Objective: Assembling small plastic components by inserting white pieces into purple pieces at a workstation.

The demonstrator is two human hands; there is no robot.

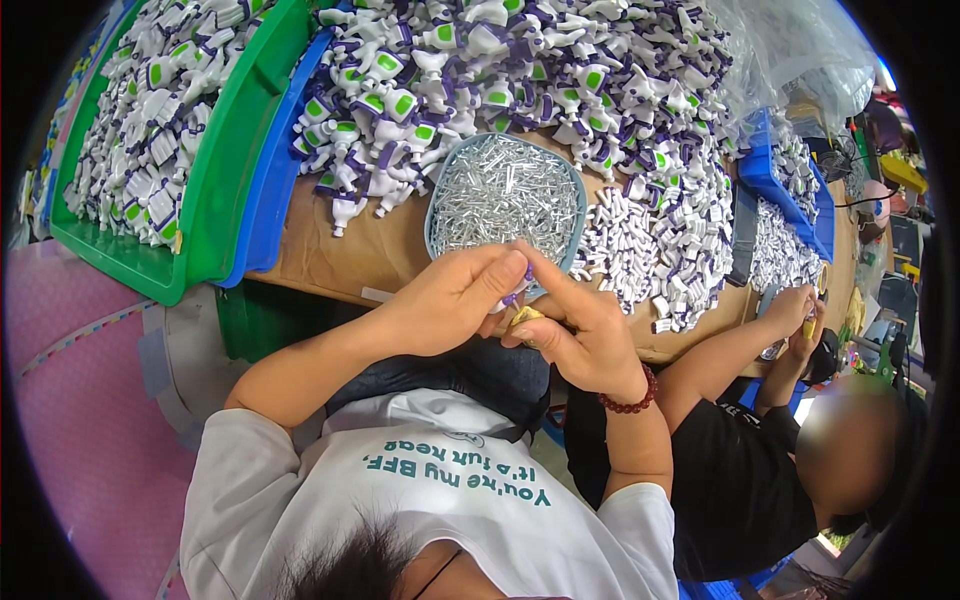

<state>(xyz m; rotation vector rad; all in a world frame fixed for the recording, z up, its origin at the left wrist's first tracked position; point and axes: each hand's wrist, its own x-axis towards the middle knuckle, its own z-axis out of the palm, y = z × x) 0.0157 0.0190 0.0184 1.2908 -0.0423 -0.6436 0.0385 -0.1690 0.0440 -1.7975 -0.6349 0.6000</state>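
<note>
Close together at the table's front edge, just below the light-blue bowl (433, 225) of silver metal pins (508, 190), my two hands meet. My left hand (450, 297) pinches a small purple and white plastic part (512, 298), mostly covered by fingers. From the other side my right hand (590, 340) closes on the same part with thumb and forefinger. Something yellow (526, 316) sits by the right thumb tip; whether it is a wrap on the thumb or a separate piece, I cannot tell.
A big heap of white and purple plastic parts (500, 60) with green patches covers the table's back. Small white pieces (625, 245) lie right of the bowl. A green crate (225, 150) and blue crate (275, 150) stand left. A co-worker's hands (800, 320) work near blue bins (765, 170).
</note>
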